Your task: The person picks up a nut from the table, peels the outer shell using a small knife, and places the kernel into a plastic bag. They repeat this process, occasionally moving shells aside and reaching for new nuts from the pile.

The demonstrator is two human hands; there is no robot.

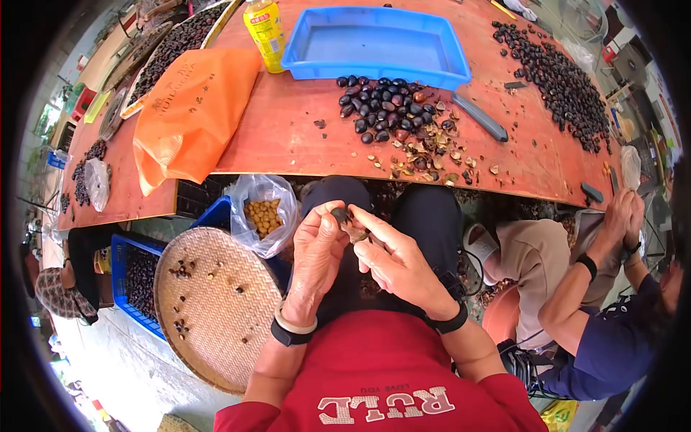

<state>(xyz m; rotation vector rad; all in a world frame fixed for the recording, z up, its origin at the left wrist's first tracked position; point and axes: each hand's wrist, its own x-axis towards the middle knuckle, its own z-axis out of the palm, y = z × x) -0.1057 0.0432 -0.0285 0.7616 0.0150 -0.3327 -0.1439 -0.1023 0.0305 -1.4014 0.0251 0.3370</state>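
My left hand (322,241) is raised over my lap, with thumb and fingers pinched round a dark brown chestnut (340,215). Against it works my right hand (392,255), its fingers closed; a brown strip of shell (355,233) shows between the two hands. Whatever my right hand grips is mostly covered by its fingers. Just ahead on the red table (288,144) lies a pile of dark chestnuts (381,104), with broken shells (432,147) scattered beside it. Left of my knees, a clear plastic bag (266,189) holds yellow peeled nuts (263,217).
A blue tray (374,72), a grey-handled tool (481,117), a yellow bottle (266,36) and an orange bag (194,115) are on the table. A woven tray (223,309) rests over blue crates (140,284) at left. Another person (604,317) sits at right.
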